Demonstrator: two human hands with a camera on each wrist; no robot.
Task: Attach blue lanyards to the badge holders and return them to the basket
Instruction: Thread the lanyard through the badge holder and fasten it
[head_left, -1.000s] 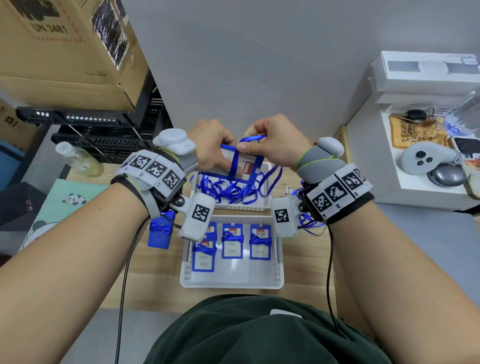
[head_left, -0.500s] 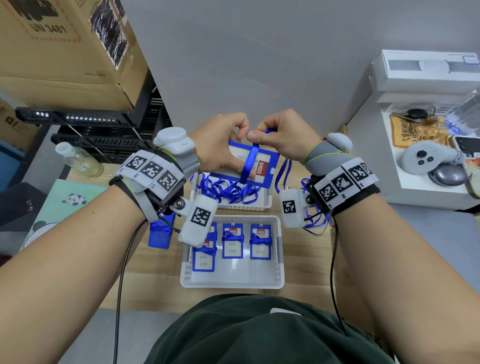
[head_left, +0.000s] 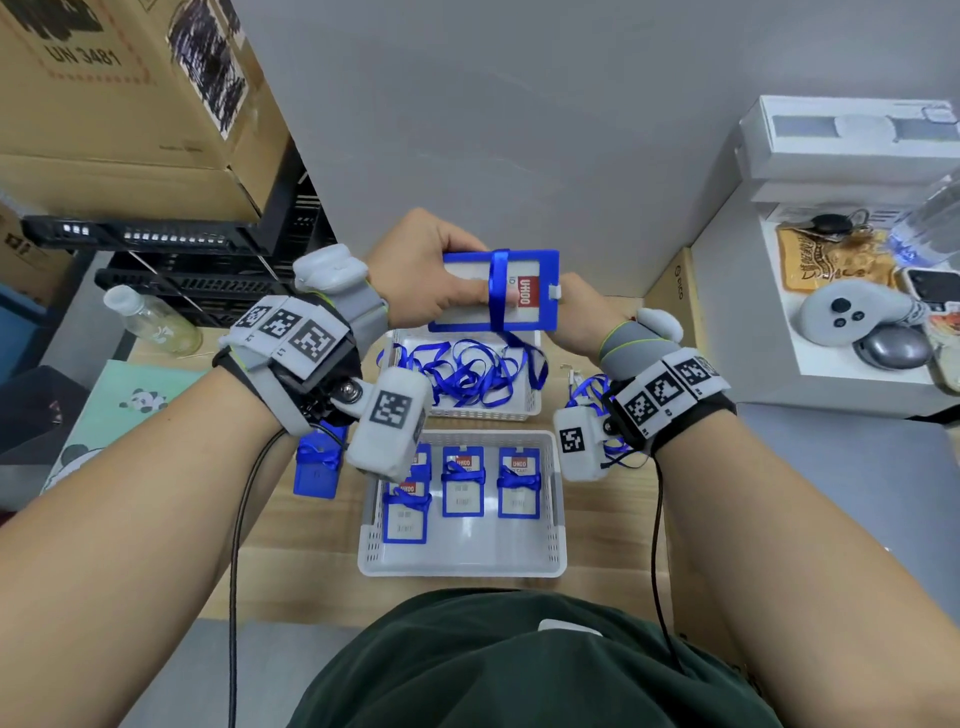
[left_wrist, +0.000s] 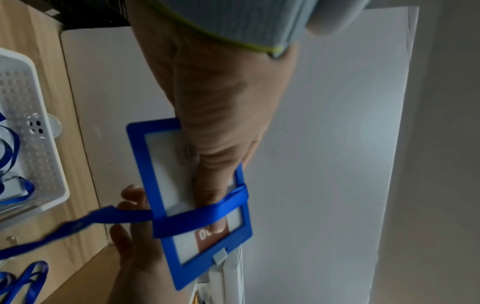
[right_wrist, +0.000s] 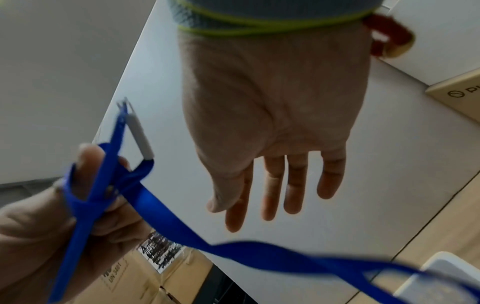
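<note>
A blue-framed badge holder (head_left: 524, 299) is held up above the far basket, long side level. My left hand (head_left: 421, 275) grips it, thumb on the clear face (left_wrist: 166, 174). A blue lanyard (head_left: 498, 291) is wrapped once around the holder (left_wrist: 192, 220), and its free length (right_wrist: 233, 253) trails down toward the baskets. My right hand (head_left: 576, 317) sits just right of the holder, its fingers (right_wrist: 296, 185) straight and holding nothing. The near white basket (head_left: 462, 566) contains several holders with lanyards wound on them.
The far white basket (head_left: 483, 410) holds a tangle of loose blue lanyards. One blue holder (head_left: 317, 467) lies on the wooden table left of the baskets, and more lanyards (head_left: 592, 395) lie at the right. A white shelf (head_left: 831, 384) with gadgets stands right; cardboard boxes (head_left: 130, 104) left.
The holder rose and turned from tilted to level, with the lanyard band now across it. My right hand let go of the lanyard and dropped to the holder's right side.
</note>
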